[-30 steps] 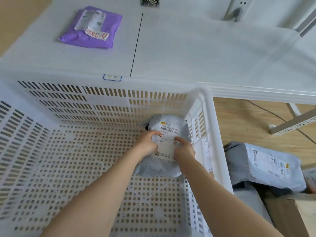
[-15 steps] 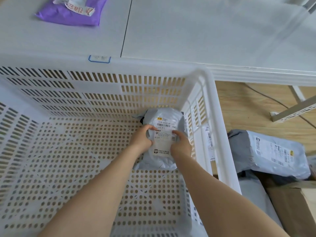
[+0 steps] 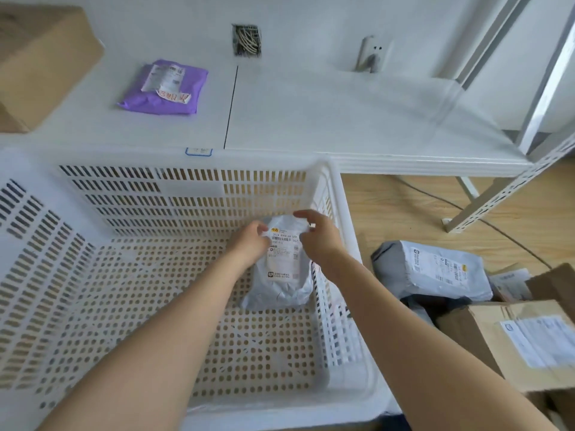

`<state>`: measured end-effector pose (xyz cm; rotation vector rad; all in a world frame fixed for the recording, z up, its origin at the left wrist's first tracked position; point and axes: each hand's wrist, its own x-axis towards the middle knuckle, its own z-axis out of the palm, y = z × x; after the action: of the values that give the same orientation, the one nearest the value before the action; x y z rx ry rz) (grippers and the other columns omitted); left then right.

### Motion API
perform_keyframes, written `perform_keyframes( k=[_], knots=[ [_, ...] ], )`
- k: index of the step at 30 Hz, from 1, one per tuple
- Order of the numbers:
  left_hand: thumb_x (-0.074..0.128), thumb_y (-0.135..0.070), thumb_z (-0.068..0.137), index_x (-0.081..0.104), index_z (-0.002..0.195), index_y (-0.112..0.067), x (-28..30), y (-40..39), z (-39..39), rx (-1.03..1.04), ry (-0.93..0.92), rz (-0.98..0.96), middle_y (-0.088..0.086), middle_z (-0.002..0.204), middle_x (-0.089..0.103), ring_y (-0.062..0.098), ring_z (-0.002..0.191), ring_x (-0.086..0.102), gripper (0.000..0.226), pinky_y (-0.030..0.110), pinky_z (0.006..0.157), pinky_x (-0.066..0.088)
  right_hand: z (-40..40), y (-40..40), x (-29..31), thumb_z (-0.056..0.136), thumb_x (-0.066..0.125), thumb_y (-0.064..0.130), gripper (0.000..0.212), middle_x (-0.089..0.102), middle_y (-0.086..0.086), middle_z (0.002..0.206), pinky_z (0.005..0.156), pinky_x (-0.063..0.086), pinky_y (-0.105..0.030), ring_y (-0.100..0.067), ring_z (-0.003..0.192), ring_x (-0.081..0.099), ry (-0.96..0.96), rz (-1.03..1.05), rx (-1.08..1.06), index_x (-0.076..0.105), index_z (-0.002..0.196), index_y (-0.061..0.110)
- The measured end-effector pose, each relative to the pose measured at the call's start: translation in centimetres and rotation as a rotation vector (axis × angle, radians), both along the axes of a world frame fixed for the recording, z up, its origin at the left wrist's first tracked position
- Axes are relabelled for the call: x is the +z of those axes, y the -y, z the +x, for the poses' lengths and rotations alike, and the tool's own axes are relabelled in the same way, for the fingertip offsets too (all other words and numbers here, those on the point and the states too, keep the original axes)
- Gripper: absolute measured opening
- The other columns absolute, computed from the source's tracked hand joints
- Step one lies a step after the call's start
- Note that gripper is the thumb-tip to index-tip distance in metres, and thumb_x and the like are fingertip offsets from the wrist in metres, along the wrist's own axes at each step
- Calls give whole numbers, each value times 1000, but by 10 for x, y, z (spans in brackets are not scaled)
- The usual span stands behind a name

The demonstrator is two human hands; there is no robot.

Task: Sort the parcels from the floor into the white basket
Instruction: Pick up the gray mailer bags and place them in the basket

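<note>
Wooden floor (image 3: pixel 404 209) at frame right carries the white basket (image 3: pixel 340 213), where a grey parcel (image 3: pixel 280 287) lies in its right corner, left hand (image 3: pixel 250 242) curled touching its label, right hand (image 3: pixel 319 234) open above it.

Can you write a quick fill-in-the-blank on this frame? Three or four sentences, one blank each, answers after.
1. The small grey parcel lies inside the white ____.
2. The purple parcel lies on the white ____.
3. The large grey parcel lies on the wooden ____, to the basket's right.
4. The left hand and right hand are both at the small grey parcel's ____ end.

Missing words: basket; shelf; floor; far
</note>
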<state>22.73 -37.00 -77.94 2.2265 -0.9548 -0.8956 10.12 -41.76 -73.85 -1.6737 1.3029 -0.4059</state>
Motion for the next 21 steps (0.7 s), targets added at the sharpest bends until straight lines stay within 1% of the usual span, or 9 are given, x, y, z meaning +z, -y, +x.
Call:
perform_keyframes(
  k=[2,4,7,10,12,14,16,18,21],
  knots=[
    [47,-18,94,52,127,-15,25,-7,-12,-2,30,-62,4,136,51,21,112,52,33,25,80,35,-18,-8,29,83,37,-12,53,54,-6,129,80,45,-23,-18,109,56,80,-135,-15,57,122,19],
    [46,-16,93,52,125,-15,48,-11,-26,-21,40,-130,3,132,53,15,101,50,33,26,79,36,-40,-12,52,84,35,-12,52,57,-4,126,82,41,-21,-17,113,54,82,-221,-51,58,120,17],
    [48,-12,91,51,125,-15,76,-17,-52,-56,45,-201,2,129,54,12,97,47,35,26,79,39,-77,-15,75,82,34,-11,52,61,-6,119,78,38,-18,-19,107,57,37,-294,-120,60,118,15],
    [49,-12,90,51,126,-14,97,-19,-80,-90,92,-241,3,129,54,17,105,52,36,26,83,40,-117,-16,86,81,34,-11,52,62,-6,117,70,38,-20,-18,100,55,9,-325,-174,61,117,15],
    [49,-11,88,53,125,-14,108,-18,-101,-95,114,-266,4,127,56,21,112,53,37,25,85,39,-145,-15,89,79,34,-11,53,61,-6,116,60,38,-21,-16,93,53,4,-322,-211,61,116,15],
    [49,-11,86,55,123,-15,115,-15,-122,-114,121,-276,4,126,57,21,112,53,37,23,83,39,-171,-15,89,77,34,-12,54,60,-7,113,51,33,-19,-17,88,51,-1,-307,-262,61,115,15],
    [48,-12,86,55,121,-17,119,-12,-144,-152,116,-272,3,126,57,21,111,53,36,23,80,38,-194,-15,85,76,34,-12,54,60,-6,109,50,32,-17,-17,86,51,-17,-284,-307,61,114,15],
    [47,-13,86,56,120,-18,118,-8,-166,-195,108,-259,2,126,56,19,108,53,35,22,80,38,-216,-14,76,78,34,-12,52,59,-5,105,50,31,-18,-16,79,50,-28,-239,-341,61,115,14],
    [45,-14,86,61,107,-19,108,-1,-197,-238,92,-231,1,119,59,15,92,51,27,22,75,38,-243,-11,57,83,32,-9,48,55,-4,100,52,32,-21,-15,71,48,-20,-139,-381,59,116,13]
  ],
)
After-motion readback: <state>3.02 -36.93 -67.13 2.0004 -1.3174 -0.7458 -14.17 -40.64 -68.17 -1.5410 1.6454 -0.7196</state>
